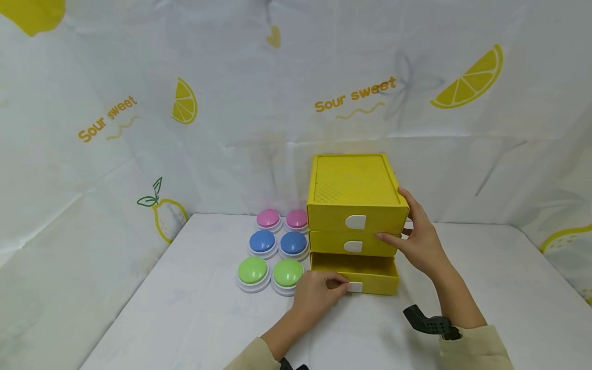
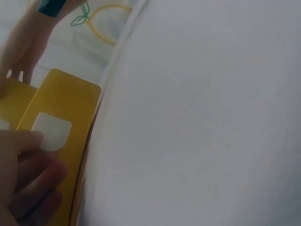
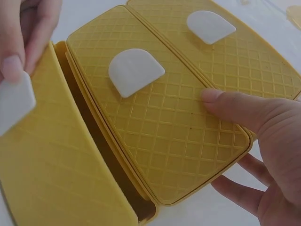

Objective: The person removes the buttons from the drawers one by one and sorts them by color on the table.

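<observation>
A yellow three-drawer box (image 1: pixel 353 180) stands on the table, each drawer front bearing a white tab. Its bottom drawer (image 1: pixel 381 285) is pulled partway out, and no contents show in the visible part. My left hand (image 1: pixel 318 298) pinches that drawer's white tab (image 2: pixel 55 132) between thumb and fingers. On the box's right side, my right hand (image 1: pixel 421 244) grips the body, with the thumb (image 3: pixel 235 107) pressed on the front near the seam between the top and middle drawers (image 3: pixel 155 122). Those two drawers are closed.
Left of the box, round push lights or buttons stand in pairs: pink (image 1: pixel 268 218) at the back, blue (image 1: pixel 262 241) in the middle, green (image 1: pixel 253 271) in front. The right green one (image 1: pixel 287 272) is close to my left hand. A lemon-print cloth (image 1: pixel 259 113) hangs behind the white table (image 1: pixel 185 318).
</observation>
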`<state>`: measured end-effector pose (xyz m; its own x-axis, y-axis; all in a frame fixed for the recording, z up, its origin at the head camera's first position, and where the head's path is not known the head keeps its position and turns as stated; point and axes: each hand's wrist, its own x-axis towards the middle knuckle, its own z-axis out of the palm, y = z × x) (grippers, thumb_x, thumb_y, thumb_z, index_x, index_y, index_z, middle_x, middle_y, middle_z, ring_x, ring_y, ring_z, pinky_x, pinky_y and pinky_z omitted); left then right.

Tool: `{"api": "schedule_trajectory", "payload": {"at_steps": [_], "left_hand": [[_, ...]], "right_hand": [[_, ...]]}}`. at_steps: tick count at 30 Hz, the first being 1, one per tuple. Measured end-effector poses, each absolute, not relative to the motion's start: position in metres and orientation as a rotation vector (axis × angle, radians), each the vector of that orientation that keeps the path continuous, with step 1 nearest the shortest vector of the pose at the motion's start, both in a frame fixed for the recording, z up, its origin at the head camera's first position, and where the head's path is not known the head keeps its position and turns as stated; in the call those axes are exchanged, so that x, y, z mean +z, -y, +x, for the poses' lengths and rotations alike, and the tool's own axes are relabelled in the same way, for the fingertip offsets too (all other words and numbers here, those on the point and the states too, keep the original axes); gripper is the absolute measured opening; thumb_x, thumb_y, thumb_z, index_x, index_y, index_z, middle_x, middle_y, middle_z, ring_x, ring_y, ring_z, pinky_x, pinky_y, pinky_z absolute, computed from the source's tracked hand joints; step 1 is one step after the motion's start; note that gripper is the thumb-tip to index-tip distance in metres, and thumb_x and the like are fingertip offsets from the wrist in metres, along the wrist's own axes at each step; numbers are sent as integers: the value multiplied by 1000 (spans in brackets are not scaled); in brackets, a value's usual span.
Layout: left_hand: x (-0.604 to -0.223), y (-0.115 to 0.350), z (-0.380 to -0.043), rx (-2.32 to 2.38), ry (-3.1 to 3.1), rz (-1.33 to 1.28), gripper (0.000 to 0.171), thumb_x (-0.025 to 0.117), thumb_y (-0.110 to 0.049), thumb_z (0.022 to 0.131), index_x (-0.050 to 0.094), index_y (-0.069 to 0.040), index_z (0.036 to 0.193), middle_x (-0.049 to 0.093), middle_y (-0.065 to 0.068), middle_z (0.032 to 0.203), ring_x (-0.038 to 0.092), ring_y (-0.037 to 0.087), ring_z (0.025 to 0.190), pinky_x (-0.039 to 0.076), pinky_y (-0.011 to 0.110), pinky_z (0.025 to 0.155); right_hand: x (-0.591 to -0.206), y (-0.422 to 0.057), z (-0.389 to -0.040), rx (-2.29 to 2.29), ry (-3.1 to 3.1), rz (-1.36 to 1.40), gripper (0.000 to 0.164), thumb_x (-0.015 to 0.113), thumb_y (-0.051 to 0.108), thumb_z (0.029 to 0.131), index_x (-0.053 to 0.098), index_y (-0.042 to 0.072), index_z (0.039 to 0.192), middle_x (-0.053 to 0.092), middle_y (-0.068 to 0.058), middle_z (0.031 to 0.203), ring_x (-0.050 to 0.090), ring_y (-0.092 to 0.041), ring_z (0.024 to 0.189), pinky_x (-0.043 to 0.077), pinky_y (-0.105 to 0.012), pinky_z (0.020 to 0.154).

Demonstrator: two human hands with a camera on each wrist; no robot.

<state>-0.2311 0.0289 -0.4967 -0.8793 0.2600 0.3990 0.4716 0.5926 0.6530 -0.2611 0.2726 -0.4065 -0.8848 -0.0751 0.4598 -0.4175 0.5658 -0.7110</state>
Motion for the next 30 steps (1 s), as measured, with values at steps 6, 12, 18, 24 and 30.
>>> {"api": "schedule_trajectory", "payload": {"at_steps": [6, 12, 18, 24, 30], "left_hand": [[-497, -35, -247, -1234, 2563, -554, 9, 81, -29, 86, 81, -21, 87, 71, -11, 62, 48, -14, 44, 43, 12, 50], [-495, -37, -258, -1252, 2578, -520, 11, 79, -31, 88, 81, -20, 88, 70, -11, 63, 49, -12, 45, 44, 13, 50], [-495, -39, -265, -1184, 2586, -478, 12, 80, -32, 87, 81, -20, 87, 72, -11, 67, 50, -12, 50, 43, 12, 53], [-492, -41, -264, -1101, 2588, -476, 12, 80, -32, 87, 81, -20, 87, 75, -11, 75, 56, -7, 64, 43, 13, 57], [-478, -28, -254, -1092, 2666, -522, 16, 76, -34, 90, 81, -20, 95, 78, -11, 87, 61, -3, 73, 50, 14, 66]], "right_hand": [[-406, -274, -261, 1224, 2430, 390, 108, 83, 15, 85, 10, 33, 163, 36, -23, 155, 49, -45, 128, 50, -67, 95], [-407, -274, -262, 1221, 2428, 395, 108, 82, 15, 85, 10, 33, 163, 36, -23, 155, 49, -46, 129, 50, -67, 95], [-409, -272, -262, 1221, 2422, 407, 108, 83, 15, 85, 10, 32, 163, 37, -22, 155, 49, -44, 129, 51, -66, 94], [-407, -274, -262, 1204, 2414, 413, 108, 83, 14, 84, 11, 32, 163, 38, -20, 153, 51, -41, 127, 52, -63, 93], [-409, -273, -260, 1201, 2425, 405, 109, 82, 17, 85, 8, 33, 163, 39, -19, 154, 52, -39, 126, 52, -62, 93]]}}
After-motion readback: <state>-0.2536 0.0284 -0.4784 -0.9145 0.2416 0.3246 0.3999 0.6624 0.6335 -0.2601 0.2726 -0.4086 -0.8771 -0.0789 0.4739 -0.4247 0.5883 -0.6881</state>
